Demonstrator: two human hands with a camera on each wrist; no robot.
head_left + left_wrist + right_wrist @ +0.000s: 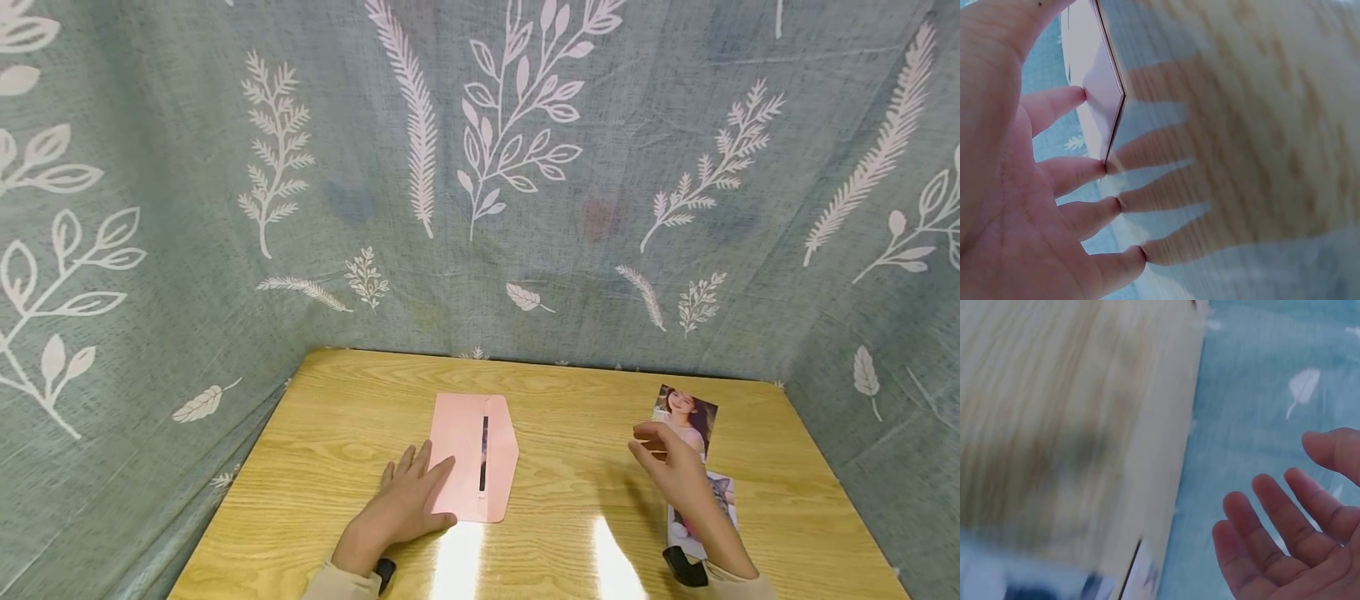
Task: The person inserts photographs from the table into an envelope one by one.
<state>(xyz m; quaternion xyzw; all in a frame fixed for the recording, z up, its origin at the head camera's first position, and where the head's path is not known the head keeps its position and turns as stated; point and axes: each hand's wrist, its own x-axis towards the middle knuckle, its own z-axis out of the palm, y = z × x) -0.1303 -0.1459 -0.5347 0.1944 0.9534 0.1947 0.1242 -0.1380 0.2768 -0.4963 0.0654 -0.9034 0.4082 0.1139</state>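
Observation:
A pink envelope (pixel 459 425) lies on the table, its flap to the right. A dark strip of a picture (pixel 483 454) shows through its opening. My left hand (pixel 405 504) rests at the envelope's left edge with fingers spread. In the left wrist view, fingertips of the left hand (pixel 1054 187) touch the envelope (pixel 1104 94) and the wood beside it. My right hand (pixel 678 471) is raised near two photos, its fingers loosely bent. One photo (pixel 701 417) shows a person; the other (pixel 722 490) shows a cat, partly covered by my forearm. The right wrist view shows that hand (pixel 1291 544) holding nothing.
The wooden table (pixel 577 442) reaches back to a grey-green curtain (pixel 450 275) with white leaf prints, which also hangs along both sides. Bright glare (pixel 611 558) falls on the near part of the table. A dark band (pixel 684 567) sits at my right wrist.

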